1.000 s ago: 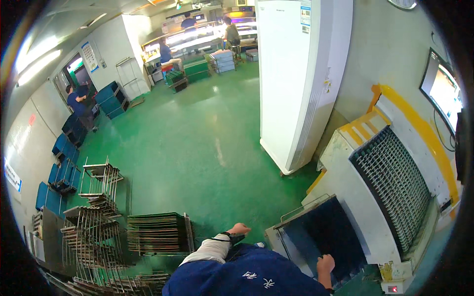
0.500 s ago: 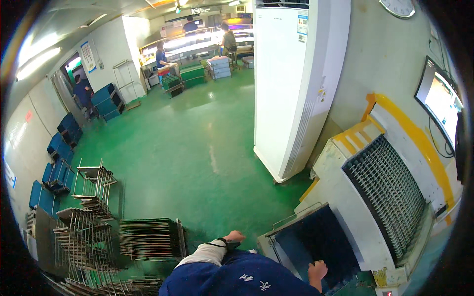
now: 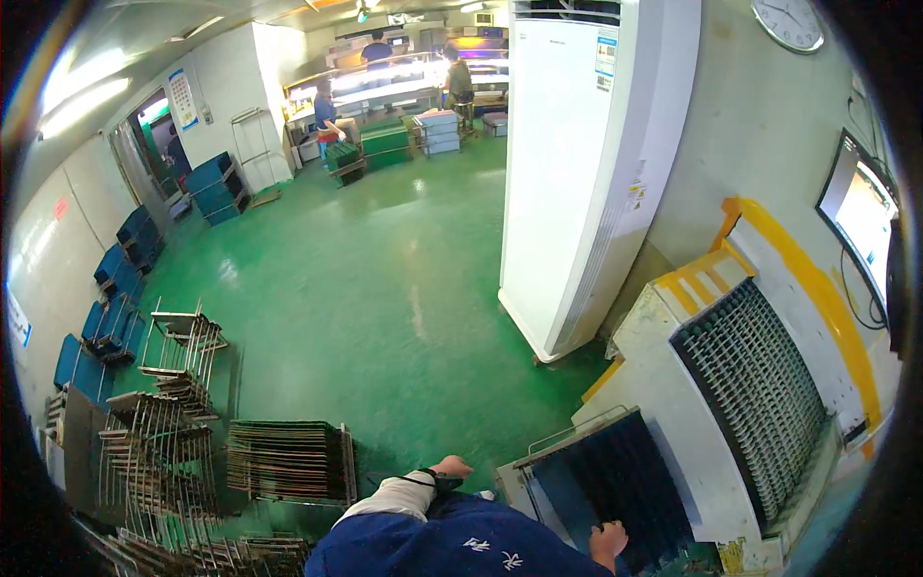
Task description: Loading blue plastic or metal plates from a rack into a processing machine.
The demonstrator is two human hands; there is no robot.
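The dark panel (image 3: 639,486) lies at the lower right, beside the white machine (image 3: 630,375). It looks flat and stiff; judge it light for its area, its face easily scratched. Hold by opposite edges. The right hand (image 3: 608,543) is over its near part, fingers curled; whether they grip an edge cannot be told. The left hand (image 3: 452,468) hangs above the green floor (image 3: 385,327), apart from the panel; its finger closure cannot be told. Outward: ribbed rollers (image 3: 755,404) on the machine; thin, closely stacked boards (image 3: 286,464); slender metal racks (image 3: 159,462).
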